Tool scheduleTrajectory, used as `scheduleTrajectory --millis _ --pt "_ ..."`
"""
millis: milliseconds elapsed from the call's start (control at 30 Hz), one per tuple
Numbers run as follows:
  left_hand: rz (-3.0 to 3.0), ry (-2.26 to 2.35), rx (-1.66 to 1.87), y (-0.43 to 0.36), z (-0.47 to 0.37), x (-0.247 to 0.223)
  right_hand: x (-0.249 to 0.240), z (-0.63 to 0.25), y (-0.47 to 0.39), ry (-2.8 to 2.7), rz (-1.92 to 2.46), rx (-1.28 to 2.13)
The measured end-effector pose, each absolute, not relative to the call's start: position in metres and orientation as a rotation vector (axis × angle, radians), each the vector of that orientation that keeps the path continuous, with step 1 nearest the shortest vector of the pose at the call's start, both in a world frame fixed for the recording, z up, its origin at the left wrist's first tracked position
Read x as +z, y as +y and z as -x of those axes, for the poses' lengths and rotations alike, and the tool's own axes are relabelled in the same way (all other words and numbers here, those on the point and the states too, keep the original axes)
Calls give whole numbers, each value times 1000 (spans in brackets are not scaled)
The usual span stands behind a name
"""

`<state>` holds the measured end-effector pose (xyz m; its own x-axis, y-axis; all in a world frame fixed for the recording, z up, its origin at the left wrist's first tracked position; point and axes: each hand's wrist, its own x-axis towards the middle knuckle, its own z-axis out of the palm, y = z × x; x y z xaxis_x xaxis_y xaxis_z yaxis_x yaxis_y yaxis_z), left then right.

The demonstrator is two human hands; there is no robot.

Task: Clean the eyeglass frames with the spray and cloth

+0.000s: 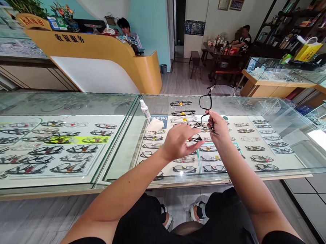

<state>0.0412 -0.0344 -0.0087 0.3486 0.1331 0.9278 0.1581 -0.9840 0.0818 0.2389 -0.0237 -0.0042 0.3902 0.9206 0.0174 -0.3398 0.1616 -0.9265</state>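
Note:
My right hand [219,125] pinches a pair of black-framed eyeglasses [205,102] and holds them up above the glass counter. The glasses are turned on end, one lens above the other. Just left of them is my left hand [177,141], its thumb and fingers apart and nothing visibly held. Whether its fingertips touch the frame I cannot tell. A small white spray bottle [145,109] stands on the glass behind my left hand. Near it lies a crumpled pale cloth [155,126], partly over a dark blue printed card [162,120].
Under the glass of the display counter [117,139] lie rows of eyeglasses. Beyond stands a yellow-wood reception desk [146,70] with a person behind it. Another person sits at a dark table [216,52] at the back. More display cases [281,80] stand on the right.

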Motion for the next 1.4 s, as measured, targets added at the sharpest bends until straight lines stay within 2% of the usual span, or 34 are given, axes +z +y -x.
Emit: scheduleTrajectory --millis 67,233,367,567,800,867,933,1067,1233,1400 --pt "2613 -242 -1786 -40 -47 -15 -3 -235 -26 -658 1055 974" --pt "2910 -726 -1649 -48 -53 -21 -3 -223 -31 -651 1082 965" --pt "3018 -792 -1616 -47 -54 -18 -5 -218 -33 -674 1075 1010" --pt "3044 -1058 -1960 -41 -50 -6 -6 -222 -29 -698 1021 1081" --pt "3205 -1354 -2397 -35 -49 -8 3 -228 -29 -550 905 1356" --pt "3162 -1510 -2331 -36 -49 -9 5 -231 -27 -525 894 1336" --pt "3162 -1640 -2079 -38 -49 -9 5 -234 -25 -517 904 1287" --pt "3267 -1414 -1500 -48 -51 -10 3 -240 -23 -550 936 1210" --pt "3083 -1185 -1545 -51 -52 -18 -2 -238 -24 -604 911 1179" --pt "2917 -1050 -1438 -43 -50 -23 -2 -231 -25 -534 883 1214"
